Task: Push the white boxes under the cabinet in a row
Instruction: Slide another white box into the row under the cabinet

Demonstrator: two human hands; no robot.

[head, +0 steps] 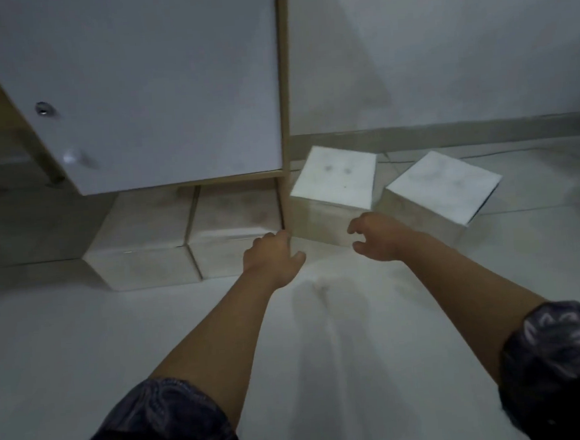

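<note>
Two white boxes sit side by side partly under the cabinet (pixel 156 91): the left box (pixel 142 244) and the second box (pixel 234 230). To the right of the cabinet's side panel stands a third white box (pixel 333 179), and a fourth box (pixel 444 188) lies further right, turned at an angle. My left hand (pixel 272 257) hovers at the front right corner of the second box, fingers loosely curled, holding nothing. My right hand (pixel 377 236) is in front of the third box's near face, fingers spread and curved toward it. Whether it touches the box is unclear.
The cabinet's wooden side panel (pixel 285 117) stands between the second and third boxes. A grey skirting board (pixel 447 135) runs along the wall behind the right boxes. White tiled floor (pixel 325 354) stretches in front of me. A cable (pixel 517 151) lies near the wall.
</note>
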